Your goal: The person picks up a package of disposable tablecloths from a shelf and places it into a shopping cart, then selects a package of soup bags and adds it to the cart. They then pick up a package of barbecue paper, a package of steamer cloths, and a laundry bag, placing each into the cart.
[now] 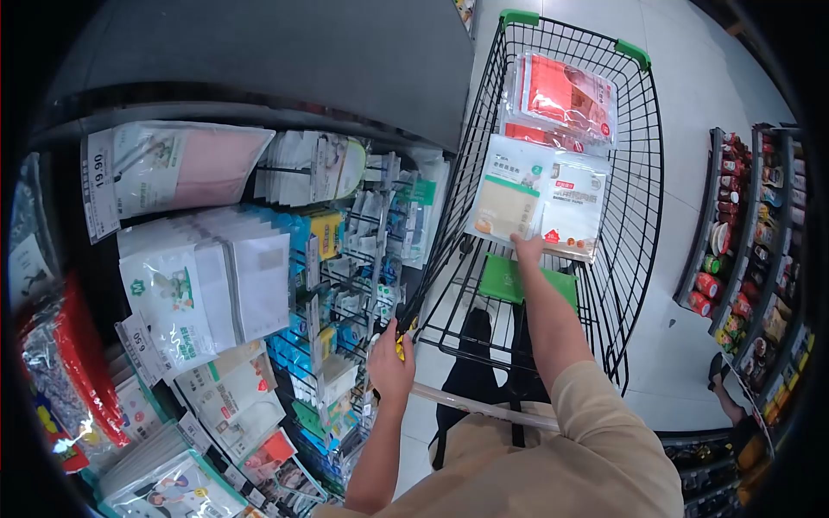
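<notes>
My right hand [528, 249] reaches into the shopping cart [643, 216] and grips the lower edge of a clear packet [509, 190] with a beige cloth and a green band. Beside it, partly covered, lies a white packet [574, 203] with red print. Several red packets [561, 97] are stacked farther up in the cart. My left hand [392, 361] is closed around a small black-and-yellow object [401, 338] near the cart's left rear corner. What kind of object it is, I cannot make out.
On the left, a display rack holds hanging packets [203, 276], a pink cloth packet [190, 168] and price tags [99, 186]. Snack shelves [734, 242] stand across the aisle at right. A person's leg [725, 393] shows near them. A green flap [505, 278] sits at the cart's rear.
</notes>
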### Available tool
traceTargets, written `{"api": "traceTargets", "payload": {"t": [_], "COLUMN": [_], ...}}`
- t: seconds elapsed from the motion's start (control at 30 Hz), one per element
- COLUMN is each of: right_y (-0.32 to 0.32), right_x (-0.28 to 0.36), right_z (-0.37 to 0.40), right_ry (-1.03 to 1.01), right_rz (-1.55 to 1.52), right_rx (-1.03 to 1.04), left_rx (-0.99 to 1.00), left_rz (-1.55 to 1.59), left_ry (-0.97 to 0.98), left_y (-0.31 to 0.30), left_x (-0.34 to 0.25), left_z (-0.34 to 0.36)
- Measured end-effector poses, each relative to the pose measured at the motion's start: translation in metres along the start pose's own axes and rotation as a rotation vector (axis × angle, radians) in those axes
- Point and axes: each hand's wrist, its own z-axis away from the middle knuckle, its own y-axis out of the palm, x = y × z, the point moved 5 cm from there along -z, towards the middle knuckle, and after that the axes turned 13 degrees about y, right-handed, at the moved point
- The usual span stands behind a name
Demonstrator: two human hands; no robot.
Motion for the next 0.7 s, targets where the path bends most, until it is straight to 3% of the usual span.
{"api": "traceTargets", "payload": {"t": [0.1,0.17,0.2,0.27,0.37,0.4,0.43,0.53,0.7], "right_y": [-0.016,-0.028,-0.03,-0.032,-0.021,-0.023,-0.028,-0.024,-0.028], "right_x": [0.01,0.029,0.033,0.05,0.071,0.084,0.097,0.123,0.117], "right_z": [0.006,0.011,0.006,-0.006,-0.038,-0.038,-0.034,-0.027,-0.013], "right_ry": [-0.04,-0.209,-0.209,-0.32,-0.328,-0.361,-0.358,-0.333,-0.338], "right_rz": [0.162,0.242,0.242,0.039,-0.148,-0.208,-0.201,-0.245,-0.139], "right_rx": [0.055,-0.133,-0.132,-0.031,0.076,0.036,0.038,0.354,0.378], "left_rx": [0.019,0.024,0.024,0.026,0.003,0.023,0.046,0.052,0.01], "left_rz": [0.012,0.019,0.009,-0.003,0.029,0.024,0.018,0.022,0.028], "left_ry": [-0.011,-0.01,-0.008,-0.004,0.0,-0.02,-0.041,-0.036,-0.013], "left_y": [0.001,0.001,0.001,0.001,0.002,0.001,0.001,0.002,-0.002], "left_x": [0.0,-0.001,-0.001,-0.001,-0.003,-0.003,-0.003,-0.002,-0.004], "left_z": [0.002,0.002,0.002,0.002,-0.001,-0.002,-0.001,-0.001,-0.003]}}
